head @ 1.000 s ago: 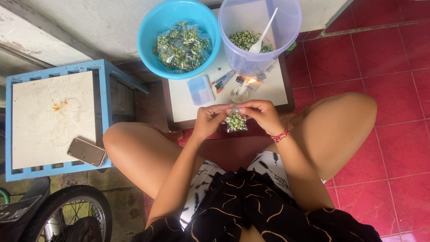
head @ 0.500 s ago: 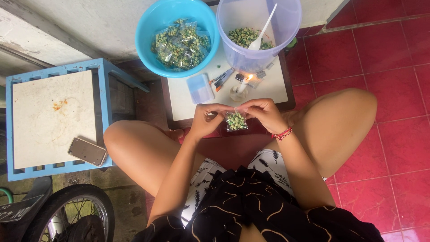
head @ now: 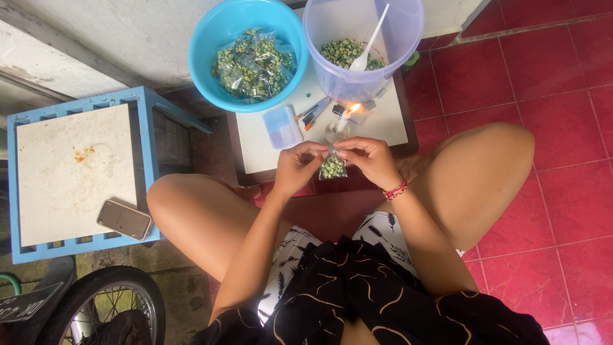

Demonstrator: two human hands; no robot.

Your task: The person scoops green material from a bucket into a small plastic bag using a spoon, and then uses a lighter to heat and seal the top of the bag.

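My left hand (head: 295, 167) and my right hand (head: 369, 161) both pinch the top edge of a small clear plastic bag of green peas (head: 332, 167), held just below a lit candle (head: 343, 120) on a low white board (head: 383, 124). Behind it stands a blue bowl (head: 211, 45) filled with several sealed pea bags. A clear tub (head: 399, 29) beside the bowl holds loose peas and a white spoon (head: 370, 41).
A small clear box (head: 283, 126) and a lighter (head: 313, 112) lie on the board. To the left is a blue-framed table (head: 76, 172) with a phone (head: 124, 219) on it. A bicycle wheel (head: 105, 306) sits at the bottom left. Red floor tiles (head: 555, 96) lie to the right.
Both hands have shifted the pea bag slightly up toward the candle flame; the grip on the bag's top edge is the same.
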